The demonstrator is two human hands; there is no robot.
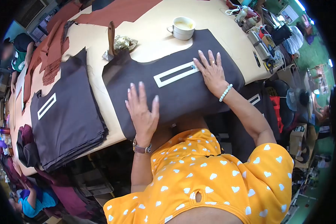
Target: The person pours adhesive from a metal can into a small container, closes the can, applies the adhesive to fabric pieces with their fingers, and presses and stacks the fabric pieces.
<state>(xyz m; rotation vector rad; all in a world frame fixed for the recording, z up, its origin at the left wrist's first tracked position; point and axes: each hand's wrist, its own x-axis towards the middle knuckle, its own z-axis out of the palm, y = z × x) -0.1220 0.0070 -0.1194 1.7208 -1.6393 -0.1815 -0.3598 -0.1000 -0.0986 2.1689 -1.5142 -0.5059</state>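
Observation:
A dark brown cut fabric piece (138,80) lies flat across the table's near edge in front of me. On it rests a white rectangular strip frame (164,81) with a long slot, slanting up to the right. My right hand (212,72) lies over the frame's right end, fingers stretched out and fingertips on the cloth. My left hand (141,110), fingers spread, is over the fabric's lower left part; whether it touches cannot be made out. A white cup (183,29) with pale contents stands at the fabric's far edge. Beside it are a wooden handle (111,37) and a clear plastic bag (125,43).
To the left lies a stack of dark fabric pieces (69,115) with a white slotted frame (46,106) on top. Rust-coloured cloth (115,13) covers the table's far side. Tools and boxes (261,44) crowd the right edge. People (22,48) sit at the left.

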